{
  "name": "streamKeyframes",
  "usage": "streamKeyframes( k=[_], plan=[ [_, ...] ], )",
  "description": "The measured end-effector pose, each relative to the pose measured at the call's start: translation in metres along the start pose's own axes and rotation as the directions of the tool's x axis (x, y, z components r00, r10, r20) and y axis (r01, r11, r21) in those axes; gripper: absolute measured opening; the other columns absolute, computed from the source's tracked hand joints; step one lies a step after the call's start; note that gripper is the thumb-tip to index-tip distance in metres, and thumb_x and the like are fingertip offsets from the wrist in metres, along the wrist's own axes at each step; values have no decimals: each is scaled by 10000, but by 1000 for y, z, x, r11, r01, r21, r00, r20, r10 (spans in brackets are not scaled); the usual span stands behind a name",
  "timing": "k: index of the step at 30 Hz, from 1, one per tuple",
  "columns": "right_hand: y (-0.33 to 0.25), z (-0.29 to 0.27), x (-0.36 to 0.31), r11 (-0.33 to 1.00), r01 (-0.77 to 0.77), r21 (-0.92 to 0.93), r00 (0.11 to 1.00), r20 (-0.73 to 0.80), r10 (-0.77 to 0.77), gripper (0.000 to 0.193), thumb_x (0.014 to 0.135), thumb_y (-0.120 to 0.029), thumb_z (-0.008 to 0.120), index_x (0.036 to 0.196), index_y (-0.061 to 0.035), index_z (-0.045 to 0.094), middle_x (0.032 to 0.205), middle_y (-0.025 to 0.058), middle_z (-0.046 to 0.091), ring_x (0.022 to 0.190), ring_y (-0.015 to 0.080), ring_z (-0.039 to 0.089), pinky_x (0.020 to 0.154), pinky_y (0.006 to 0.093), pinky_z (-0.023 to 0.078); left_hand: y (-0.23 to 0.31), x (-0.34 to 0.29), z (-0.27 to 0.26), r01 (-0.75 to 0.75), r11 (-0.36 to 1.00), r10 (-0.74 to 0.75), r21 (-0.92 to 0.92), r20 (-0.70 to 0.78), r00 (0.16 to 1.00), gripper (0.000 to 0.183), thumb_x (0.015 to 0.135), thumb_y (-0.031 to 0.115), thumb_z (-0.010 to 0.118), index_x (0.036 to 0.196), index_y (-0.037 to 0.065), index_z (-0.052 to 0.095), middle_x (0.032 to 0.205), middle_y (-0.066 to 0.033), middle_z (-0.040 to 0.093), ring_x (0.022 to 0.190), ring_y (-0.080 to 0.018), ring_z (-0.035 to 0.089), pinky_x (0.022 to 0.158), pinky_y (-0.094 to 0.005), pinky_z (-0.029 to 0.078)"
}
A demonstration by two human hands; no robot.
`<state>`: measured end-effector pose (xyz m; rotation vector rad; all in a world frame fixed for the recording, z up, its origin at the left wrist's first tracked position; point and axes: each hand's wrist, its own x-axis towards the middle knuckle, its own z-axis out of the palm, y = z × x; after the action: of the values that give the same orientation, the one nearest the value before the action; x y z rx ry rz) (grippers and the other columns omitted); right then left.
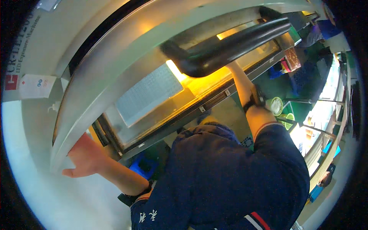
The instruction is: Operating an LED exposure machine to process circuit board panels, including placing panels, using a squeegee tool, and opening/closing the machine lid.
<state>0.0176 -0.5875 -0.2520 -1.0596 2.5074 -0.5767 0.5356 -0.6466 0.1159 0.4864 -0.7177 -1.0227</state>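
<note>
As the bare left hand (88, 156) stands at the curved grey metal frame (90, 90), thumb splayed, fingers partly masked, the pale blue-grey rectangular panel (149, 94) lies rightward beyond it, long axis slanting toward the right arm (242, 84). A black tubular handle (245, 44) hides the right hand; neither grip's closure nor the nearer hand can be told.

From here I can't see the right hand. The big black handle (237, 48) hides it, so I just get the right arm (242, 90). The pale curved frame (96, 76) covers fingers of the left hand (87, 155). Marks on the pale sheet (149, 94) are too tiny for me. The bottom edge cuts off the dark shirt (230, 172).
</note>
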Motion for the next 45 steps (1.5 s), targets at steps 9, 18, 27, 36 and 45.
streamKeyframes(
  k=[9, 18, 27, 36, 45],
  plan=[
    [-34, 7, 30, 979, -157, -130, 979, 106, 172, 1352, 567, -699, 809, 1536, -47, 128, 1522, 334, 223, 1413, 511, 219, 1092, 691, 231, 19, 46, -5, -28, 1000, 28, -1, 135, 990, 1049, 819, 741, 455, 1477, -43, 226, 1563, -302, 138, 1460, -475, 46, 1136, -693, -50],
    [73, 38, 39, 922, -235, -308, 972, -48, 232, 1375, 539, -612, 890, 1472, 108, 183, 1403, 275, 470, 1298, 313, 481, 1086, 522, 369, -46, 40, -35, 261, 869, 84, -421, 645, 760, 782, 906, 599, 490, 1491, 100, 353, 1573, -137, 300, 1483, -309, 193, 1167, -640, 81],
    [95, -49, -175, 702, -684, 196, 697, 461, 550, 376, 750, -368, 837, 866, -60, 656, 742, 16, 548, 631, 103, 479, 511, 264, 380, -216, -64, -309, -188, -671, -538, 717, -297, 789, 1326, 629, 844, 630, 1527, -22, 182, 1597, -229, 174, 1476, -407, 159, 1111, -674, 131],
    [43, -92, -409, 252, -182, 950, 632, -84, 770, 337, 873, -291, 718, 1009, 12, 664, 866, 45, 621, 818, 161, 544, 762, 349, 426, -188, 83, -463, 274, -249, -562, 929, -370, 740, 860, 616, 385, 904, 1165, -181, 560, 1187, -289, 621, 1035, -398, 610, 951, -453, 484],
    [138, -96, -560, 125, 397, 909, 91, -175, 980, 335, 963, -314, 627, 1076, -7, 554, 861, 51, 597, 794, 165, 612, 727, 379, 543, -137, -33, -295, -420, 108, -931, 901, 240, 275, 609, 905, 456, 571, 1430, 161, 477, 1463, -162, 461, 1318, -332, 470, 1107, -442, 325]
  ],
)
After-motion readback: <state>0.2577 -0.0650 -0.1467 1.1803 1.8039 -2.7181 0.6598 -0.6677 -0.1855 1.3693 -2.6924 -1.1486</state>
